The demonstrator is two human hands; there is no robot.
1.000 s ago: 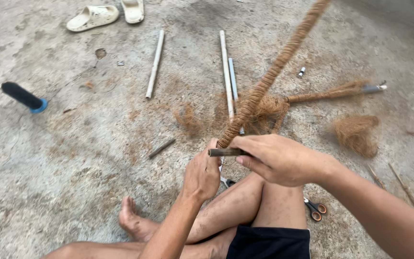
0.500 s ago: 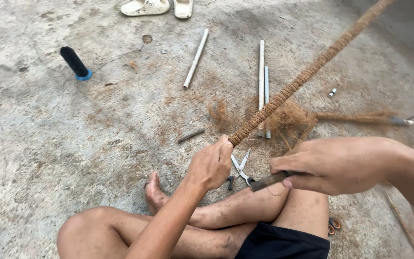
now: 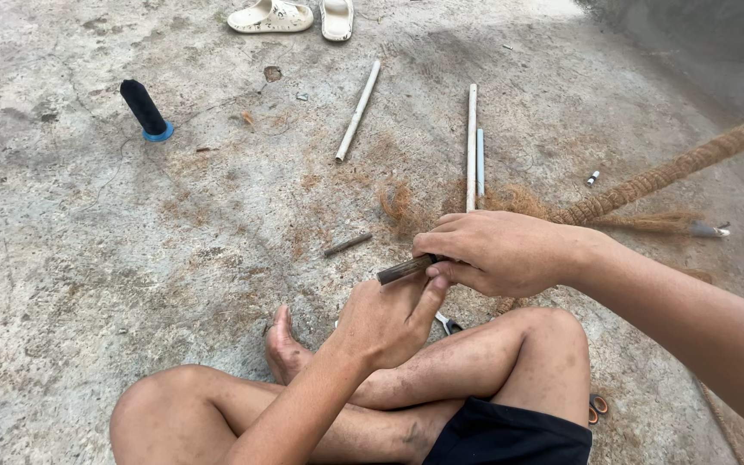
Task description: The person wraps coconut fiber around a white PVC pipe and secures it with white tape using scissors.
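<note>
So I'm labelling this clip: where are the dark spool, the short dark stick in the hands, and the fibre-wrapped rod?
dark spool (image 3: 143,107), head view, middle of its black body.
short dark stick (image 3: 403,270), head view, exposed left end.
fibre-wrapped rod (image 3: 673,172), head view, mid-length of the wrapping.

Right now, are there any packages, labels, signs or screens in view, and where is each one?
None in view. On the concrete floor lie only a black spool on a blue base, pale sticks, sandals, scissors and a fibre rope.
</note>
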